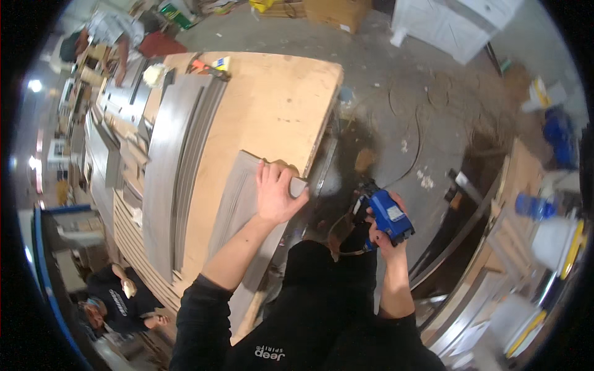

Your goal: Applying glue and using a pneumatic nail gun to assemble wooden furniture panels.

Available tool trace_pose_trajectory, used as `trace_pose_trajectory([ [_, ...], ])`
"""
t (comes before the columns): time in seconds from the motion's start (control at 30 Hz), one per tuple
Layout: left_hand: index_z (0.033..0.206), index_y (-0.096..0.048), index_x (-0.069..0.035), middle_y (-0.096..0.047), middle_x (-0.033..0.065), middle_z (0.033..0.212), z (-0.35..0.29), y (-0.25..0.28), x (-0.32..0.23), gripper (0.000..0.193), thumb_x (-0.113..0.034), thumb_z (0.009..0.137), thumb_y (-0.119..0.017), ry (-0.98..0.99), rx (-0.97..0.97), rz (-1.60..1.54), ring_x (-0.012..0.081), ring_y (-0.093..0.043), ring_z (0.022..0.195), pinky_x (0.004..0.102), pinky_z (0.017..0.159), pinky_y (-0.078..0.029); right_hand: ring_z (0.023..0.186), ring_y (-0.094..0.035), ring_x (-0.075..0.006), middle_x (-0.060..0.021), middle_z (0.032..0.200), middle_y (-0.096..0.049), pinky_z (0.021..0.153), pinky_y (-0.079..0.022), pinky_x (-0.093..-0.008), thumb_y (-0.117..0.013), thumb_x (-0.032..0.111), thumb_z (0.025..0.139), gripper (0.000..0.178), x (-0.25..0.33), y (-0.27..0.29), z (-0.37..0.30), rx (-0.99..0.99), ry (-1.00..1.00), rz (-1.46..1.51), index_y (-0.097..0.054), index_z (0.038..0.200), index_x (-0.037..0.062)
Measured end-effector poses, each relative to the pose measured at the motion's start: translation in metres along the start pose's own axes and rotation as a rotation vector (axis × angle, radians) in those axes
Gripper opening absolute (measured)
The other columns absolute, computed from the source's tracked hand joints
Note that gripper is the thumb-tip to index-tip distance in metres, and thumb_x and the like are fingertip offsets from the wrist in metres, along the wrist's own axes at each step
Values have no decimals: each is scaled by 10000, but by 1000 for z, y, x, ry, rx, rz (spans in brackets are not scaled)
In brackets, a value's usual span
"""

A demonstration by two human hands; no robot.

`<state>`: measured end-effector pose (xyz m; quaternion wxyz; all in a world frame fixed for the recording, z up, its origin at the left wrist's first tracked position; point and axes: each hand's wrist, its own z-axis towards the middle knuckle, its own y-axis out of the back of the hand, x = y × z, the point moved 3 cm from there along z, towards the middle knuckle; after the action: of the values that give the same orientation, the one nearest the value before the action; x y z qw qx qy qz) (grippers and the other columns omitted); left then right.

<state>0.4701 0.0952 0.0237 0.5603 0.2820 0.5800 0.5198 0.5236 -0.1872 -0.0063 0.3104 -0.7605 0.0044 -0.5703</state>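
Observation:
A long grey wooden panel [230, 196] with a grooved, stepped face lies along the near right side of the workbench. My left hand [278, 193] grips its far end, fingers bent over the top and thumb at the right-hand corner. Off the bench's edge, to the right of my body, my right hand [390, 232] is closed around a blue and black nail gun [388, 213]. A thin hose [352, 252] hangs by the tool toward my lap. The tool stands apart from the panel, and its underside is hidden.
Stacked long grey boards [170, 167] lie left on the light plywood workbench [278, 93]; an orange-handled tool [201, 66] sits at their far end. A co-worker [120, 297] is at lower left, another person [111, 37] at far left. White cabinet [448, 28] stands far right.

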Motion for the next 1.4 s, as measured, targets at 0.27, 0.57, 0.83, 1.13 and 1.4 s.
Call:
trace_pose_trajectory([
  [0.27,1055,-635,-91,-571,129,1139,4,-4,-3,396,-299,762,-799,159,-26,-46,361,-526,1205,624,1208,-258,634,-613,-106,-177,1144,-649,533,-516,-232,-936,395,725,1092,47,7,106,156,-29,-86,-313,1581,127],
  [0.57,1154,-627,-82,-558,154,1245,10,10,-28,452,-375,842,-774,556,-110,-40,368,-495,1274,613,1219,-232,860,-638,-115,-174,1205,-668,702,-515,-234,-861,271,788,916,104,-19,286,723,-165,-410,-396,1535,17],
  [0.83,1242,-572,-42,-525,216,1274,27,-1,25,534,-291,800,-741,1234,-499,185,423,-455,1242,619,1174,-236,767,-608,-90,-188,1253,-643,691,-502,-210,-869,236,784,946,102,-58,331,905,-381,-366,-358,1551,24],
  [1.13,1209,-547,-30,-514,229,1196,22,-8,36,508,-260,796,-735,1168,-457,165,455,-449,1192,643,1162,-245,710,-589,-67,-167,1194,-693,666,-496,-227,-840,163,730,927,56,-61,295,1012,-643,-270,-393,1529,21],
  [1.4,1198,-512,3,-475,249,1149,25,-31,-29,537,-231,783,-759,1082,-252,33,472,-438,1145,666,1181,-206,686,-620,-105,-231,1223,-675,642,-508,-239,-797,106,713,950,6,-37,264,930,-899,-73,-351,1545,-2],
])
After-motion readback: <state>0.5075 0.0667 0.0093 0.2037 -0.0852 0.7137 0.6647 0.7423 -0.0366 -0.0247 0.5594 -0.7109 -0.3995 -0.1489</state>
